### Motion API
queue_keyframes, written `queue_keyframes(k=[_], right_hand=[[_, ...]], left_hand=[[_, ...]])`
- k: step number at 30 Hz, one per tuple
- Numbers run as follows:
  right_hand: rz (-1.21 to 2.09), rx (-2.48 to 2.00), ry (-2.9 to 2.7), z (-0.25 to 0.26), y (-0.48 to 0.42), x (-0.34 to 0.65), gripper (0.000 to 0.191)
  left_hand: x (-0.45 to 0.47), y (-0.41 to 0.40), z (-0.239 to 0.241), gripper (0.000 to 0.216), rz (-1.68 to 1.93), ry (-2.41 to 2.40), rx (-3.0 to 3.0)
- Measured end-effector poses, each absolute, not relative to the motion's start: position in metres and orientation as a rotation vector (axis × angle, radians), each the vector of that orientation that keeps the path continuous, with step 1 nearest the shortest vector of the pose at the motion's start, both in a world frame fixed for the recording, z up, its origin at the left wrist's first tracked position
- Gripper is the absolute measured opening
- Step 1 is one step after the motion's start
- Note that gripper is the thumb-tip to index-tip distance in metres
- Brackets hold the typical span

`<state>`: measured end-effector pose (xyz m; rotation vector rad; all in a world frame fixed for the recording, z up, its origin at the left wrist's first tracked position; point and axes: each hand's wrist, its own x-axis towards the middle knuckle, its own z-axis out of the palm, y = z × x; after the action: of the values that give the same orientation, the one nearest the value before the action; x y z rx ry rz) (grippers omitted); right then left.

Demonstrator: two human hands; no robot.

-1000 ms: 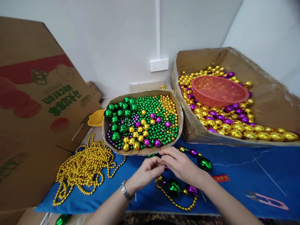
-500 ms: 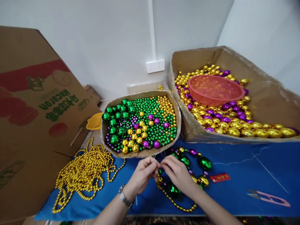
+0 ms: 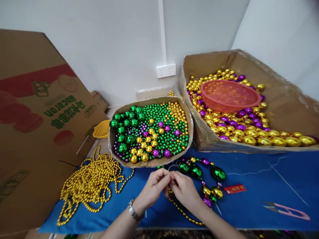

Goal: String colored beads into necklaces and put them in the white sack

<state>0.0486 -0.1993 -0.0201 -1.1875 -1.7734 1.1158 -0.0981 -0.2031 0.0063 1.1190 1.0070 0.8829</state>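
My left hand (image 3: pixel 156 186), with a watch at the wrist, is closed in a pinch on a thin white string (image 3: pixel 175 162). The fingertips of my right hand (image 3: pixel 186 192) meet it there, pinched on the same string, whose end curls up above them. Just below the fingers a gold bead chain (image 3: pixel 183 211) hangs down onto the blue cloth (image 3: pixel 249 209); its upper end is hidden behind my hands. Beyond my right hand lies a strand of large green, gold and purple beads (image 3: pixel 196 171), partly covered by that hand.
A cardboard tray (image 3: pixel 152 164) of loose beads stands ahead, beside a larger cardboard box (image 3: pixel 286 96) with a red basket (image 3: pixel 230 96) on its beads. Gold bead chains (image 3: pixel 96 181) are heaped left. Pink-handled snips (image 3: pixel 286 210) and a red tag (image 3: pixel 234 189) lie right.
My hands have drawn closer together at the fingertips, and the right one has shifted slightly left and down. More of the bead strand shows beside it. The string's loop has changed shape.
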Motion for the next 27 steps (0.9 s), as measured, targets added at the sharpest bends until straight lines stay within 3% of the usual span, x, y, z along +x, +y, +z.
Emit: queue_keyframes(k=[7, 12, 16, 20, 27], right_hand=[[1.178, -1.144, -1.777, -0.008, -0.199, 0.082, 0.024], [1.609, -0.915, -1.077, -0.011, -0.202, 0.091, 0.027], [1.72, -0.705, -0.617, -0.019, -0.202, 0.088, 0.028], [1.684, -0.785, -0.596, -0.022, -0.202, 0.088, 0.029], [1.645, -0.91, -0.772, -0.019, -0.207, 0.092, 0.031]], left_hand=[[-0.105, -0.204, 0.012, 0.027, 0.941, 1.12, 1.154], [-0.112, -0.206, 0.012, 0.025, 1.043, 1.383, 1.572], [-0.113, -0.207, 0.001, 0.03, 1.048, 1.191, 1.136], [-0.104, -0.207, -0.007, 0.031, 1.07, 0.771, 0.579], [-0.102, -0.213, -0.021, 0.036, 1.01, 0.808, 0.652]])
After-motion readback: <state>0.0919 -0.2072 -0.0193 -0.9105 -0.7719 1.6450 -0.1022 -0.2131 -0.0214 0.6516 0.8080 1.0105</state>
